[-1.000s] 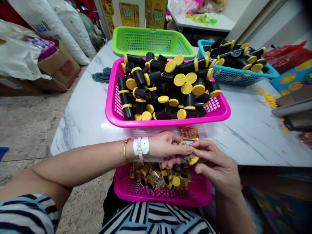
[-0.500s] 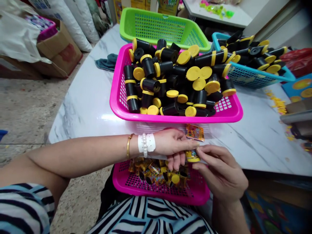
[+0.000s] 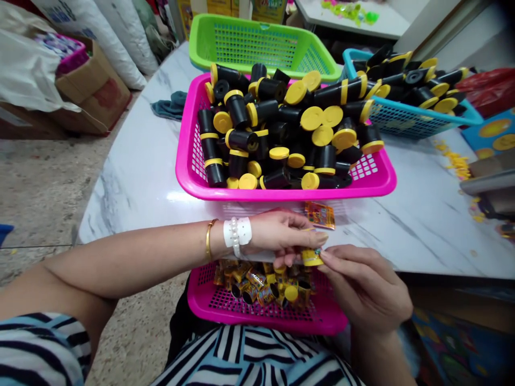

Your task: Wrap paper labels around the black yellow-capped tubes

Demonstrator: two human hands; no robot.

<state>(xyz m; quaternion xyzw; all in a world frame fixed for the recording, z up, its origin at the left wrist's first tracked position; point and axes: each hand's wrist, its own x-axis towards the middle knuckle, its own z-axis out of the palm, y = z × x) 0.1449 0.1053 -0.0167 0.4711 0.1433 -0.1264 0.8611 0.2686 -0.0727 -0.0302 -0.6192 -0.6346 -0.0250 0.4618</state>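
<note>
Between my two hands is a small canister with a yellow lid (image 3: 311, 259), a printed label around its side. My left hand (image 3: 286, 236) is closed on the canister, thumb along its top, and hides most of it. The fingertips of my right hand (image 3: 368, 284) pinch its right side. A loose orange printed label (image 3: 320, 215) lies on the table just beyond. Under my hands, a pink basket (image 3: 265, 319) holds several canisters in printed labels (image 3: 257, 279). A larger pink basket (image 3: 281, 193) ahead is heaped with black canisters with yellow lids (image 3: 277, 128).
A green basket (image 3: 257, 27) stands behind the large pink one. To the right, a blue basket (image 3: 418, 126) holds more black canisters. A dark cloth (image 3: 169, 105) lies on the marbled table (image 3: 132, 182). Yellow bits (image 3: 454, 161) are scattered at right.
My hands and the canister have moved slightly left. My left fingers have curled further in around the canister, and the view has shifted a little.
</note>
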